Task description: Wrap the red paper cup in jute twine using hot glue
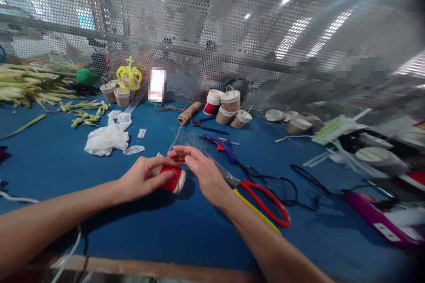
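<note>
My left hand [141,179] is closed round a small red paper cup [173,180] lying on its side on the blue table [133,234]. My right hand [202,170] rests beside the cup with its fingers pressed together, pinching a thin jute twine [175,139] that runs up to a twine spool [188,112]. Red and yellow scissors [262,201] lie just right of my right wrist. A blue glue gun [223,145] sits behind my right hand.
Twine-wrapped cups [229,108] stand at the back centre. More cups and a yellow crown [129,77] are at back left beside green leaves [29,86]. White crumpled plastic [106,138] lies left of centre. Black cables [292,185] and clutter fill the right. A perforated metal screen [212,31] stands behind.
</note>
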`<state>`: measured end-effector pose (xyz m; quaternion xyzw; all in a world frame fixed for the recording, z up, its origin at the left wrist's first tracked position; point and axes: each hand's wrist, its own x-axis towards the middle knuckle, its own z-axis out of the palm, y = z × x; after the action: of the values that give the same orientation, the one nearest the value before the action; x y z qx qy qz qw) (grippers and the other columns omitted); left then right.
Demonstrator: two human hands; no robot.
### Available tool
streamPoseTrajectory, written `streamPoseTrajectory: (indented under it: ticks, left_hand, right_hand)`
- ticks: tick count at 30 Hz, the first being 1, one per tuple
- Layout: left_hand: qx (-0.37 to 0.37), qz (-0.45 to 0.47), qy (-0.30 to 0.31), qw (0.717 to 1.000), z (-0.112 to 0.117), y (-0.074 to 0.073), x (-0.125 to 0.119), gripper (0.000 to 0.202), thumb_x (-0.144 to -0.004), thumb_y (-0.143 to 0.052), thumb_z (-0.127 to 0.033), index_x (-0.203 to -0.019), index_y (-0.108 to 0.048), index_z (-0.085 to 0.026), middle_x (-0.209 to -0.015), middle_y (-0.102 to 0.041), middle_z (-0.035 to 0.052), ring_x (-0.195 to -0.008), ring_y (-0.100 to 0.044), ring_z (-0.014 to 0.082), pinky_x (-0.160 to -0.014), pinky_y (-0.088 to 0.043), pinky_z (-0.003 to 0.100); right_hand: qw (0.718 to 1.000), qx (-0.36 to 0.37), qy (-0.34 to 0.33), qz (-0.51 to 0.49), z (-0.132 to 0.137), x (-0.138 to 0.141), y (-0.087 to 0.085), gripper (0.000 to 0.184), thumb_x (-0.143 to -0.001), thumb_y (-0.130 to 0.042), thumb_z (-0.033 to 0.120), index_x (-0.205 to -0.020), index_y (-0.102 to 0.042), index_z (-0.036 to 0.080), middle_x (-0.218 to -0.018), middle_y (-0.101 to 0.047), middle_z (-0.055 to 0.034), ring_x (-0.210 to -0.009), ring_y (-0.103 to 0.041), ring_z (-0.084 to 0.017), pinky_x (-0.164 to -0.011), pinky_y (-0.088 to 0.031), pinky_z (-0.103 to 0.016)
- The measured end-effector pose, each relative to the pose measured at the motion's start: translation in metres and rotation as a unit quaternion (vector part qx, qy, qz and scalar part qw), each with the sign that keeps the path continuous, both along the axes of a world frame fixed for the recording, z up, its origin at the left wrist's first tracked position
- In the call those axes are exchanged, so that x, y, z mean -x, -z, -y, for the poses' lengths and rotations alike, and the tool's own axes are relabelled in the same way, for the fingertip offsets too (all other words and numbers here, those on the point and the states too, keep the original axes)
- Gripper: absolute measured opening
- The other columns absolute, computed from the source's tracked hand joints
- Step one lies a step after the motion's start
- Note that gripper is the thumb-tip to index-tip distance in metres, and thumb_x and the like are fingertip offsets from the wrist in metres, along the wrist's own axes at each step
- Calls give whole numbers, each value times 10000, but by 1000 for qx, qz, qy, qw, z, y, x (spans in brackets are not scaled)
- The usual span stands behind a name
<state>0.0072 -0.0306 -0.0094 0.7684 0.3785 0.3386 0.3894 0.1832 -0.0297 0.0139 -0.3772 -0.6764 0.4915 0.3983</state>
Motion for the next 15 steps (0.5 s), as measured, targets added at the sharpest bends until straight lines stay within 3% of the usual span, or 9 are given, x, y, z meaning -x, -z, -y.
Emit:
streamPoseTrajectory:
  ticks: [4, 7, 9, 11, 12, 15]
  left_hand:
    - [15, -26, -34, 999, 0, 1, -2, 281, -813, -487, -333, -960, -640, -147, -808, -688, 40, -674, -588, 145, -633, -447, 237]
    - [37, 5, -59, 998, -2, 0, -2, 297, -812, -474, -356, -938, -640, -146, -815, -690, 53, -691, -596, 156, -617, -453, 240]
    - [48, 29, -80, 995, -4, -1, -2, 304, -812, -465, -364, -925, -640, -142, -820, -688, 60, -688, -600, 158, -604, -455, 239]
    - [49, 40, -100, 993, -6, -1, -1, 306, -808, -467, -371, -919, -638, -142, -820, -687, 63, -686, -602, 161, -596, -456, 243]
    - [48, 39, -107, 992, -7, -1, -1, 305, -806, -469, -373, -921, -636, -144, -824, -688, 64, -688, -603, 163, -597, -457, 246]
    - [46, 25, -120, 991, -11, 1, 1, 307, -804, -473, -377, -932, -631, -147, -828, -689, 64, -684, -602, 166, -598, -456, 252]
  right_hand:
    - [998, -11, 35, 49, -5, -8, -9, 229, -836, -401, 273, -962, -552, 155, -968, -636, -94, -886, -620, -169, -809, -482, -349]
    - [979, -41, 123, 159, -17, -27, -27, 192, -822, -405, 218, -867, -575, 141, -857, -660, -86, -760, -640, -158, -718, -501, -309]
    - [936, -77, 219, 267, -29, -46, -38, 212, -822, -386, 179, -888, -584, 144, -853, -668, -84, -749, -639, -158, -722, -489, -298]
    - [847, -82, 289, 440, -44, -65, -41, 211, -789, -437, 160, -928, -596, 159, -898, -670, -87, -796, -635, -188, -754, -460, -315]
    - [831, -69, 294, 468, -51, -74, -39, 184, -752, -485, 153, -887, -611, 144, -898, -668, -119, -839, -626, -236, -756, -447, -344]
    - [820, -27, 278, 500, -70, -91, -22, 44, -643, -601, 146, -600, -594, 154, -722, -664, -140, -777, -626, -300, -669, -441, -358]
